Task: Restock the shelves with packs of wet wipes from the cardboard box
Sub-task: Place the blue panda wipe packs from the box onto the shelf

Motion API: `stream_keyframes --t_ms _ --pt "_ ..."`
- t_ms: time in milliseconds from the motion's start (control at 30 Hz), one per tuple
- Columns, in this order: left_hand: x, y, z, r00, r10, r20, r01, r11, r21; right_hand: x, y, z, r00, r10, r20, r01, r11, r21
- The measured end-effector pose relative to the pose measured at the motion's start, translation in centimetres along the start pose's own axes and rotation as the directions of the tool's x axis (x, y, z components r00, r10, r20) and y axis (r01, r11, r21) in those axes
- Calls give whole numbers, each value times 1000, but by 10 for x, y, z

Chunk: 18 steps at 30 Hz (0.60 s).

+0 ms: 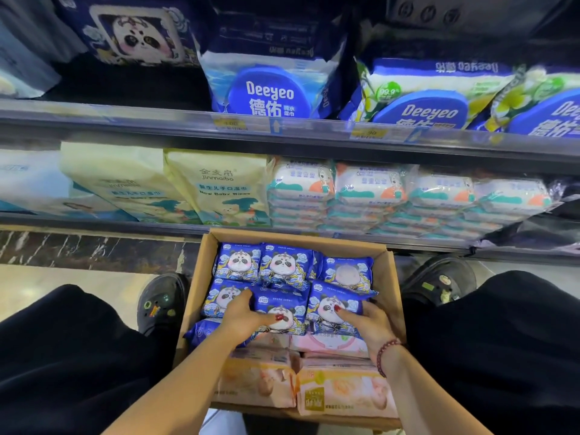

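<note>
An open brown cardboard box (390,279) sits on the floor before the grey store shelves (150,119), between the crouching person's black shoes. Blue panda-printed wet wipe packs (238,262) fill its far part, with pink packs (257,383) nearest. The left hand (240,313) grips the middle blue pack (284,304), thumb on top. The right hand (372,324) clasps the right-hand blue pack (326,304) the same way.
</note>
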State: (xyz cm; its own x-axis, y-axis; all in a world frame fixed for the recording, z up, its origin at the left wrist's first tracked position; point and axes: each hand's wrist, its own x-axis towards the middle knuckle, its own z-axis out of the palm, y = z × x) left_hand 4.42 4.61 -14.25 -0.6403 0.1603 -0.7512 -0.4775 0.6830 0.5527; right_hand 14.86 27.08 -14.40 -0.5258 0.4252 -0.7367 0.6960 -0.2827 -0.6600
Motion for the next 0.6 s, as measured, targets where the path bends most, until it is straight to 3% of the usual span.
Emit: stream_keyframes --t_ms 267,400,500,600 --pt "-20 18 -7 994 97 -50 -99 994 -38 -16 -9 -6 1000 -10 5 10 997 79" --pt "-43 45 -26 985 152 -77 -162 976 -145 -34 -32 -11 999 -37 35 31 987 157" --pt "-60 68 -55 975 205 -88 -219 953 -210 -52 -60 -12 987 -146 63 126 960 251" --pt "-93 102 -90 952 283 -120 -305 915 -263 -76 -102 -15 950 -289 121 258 940 224"
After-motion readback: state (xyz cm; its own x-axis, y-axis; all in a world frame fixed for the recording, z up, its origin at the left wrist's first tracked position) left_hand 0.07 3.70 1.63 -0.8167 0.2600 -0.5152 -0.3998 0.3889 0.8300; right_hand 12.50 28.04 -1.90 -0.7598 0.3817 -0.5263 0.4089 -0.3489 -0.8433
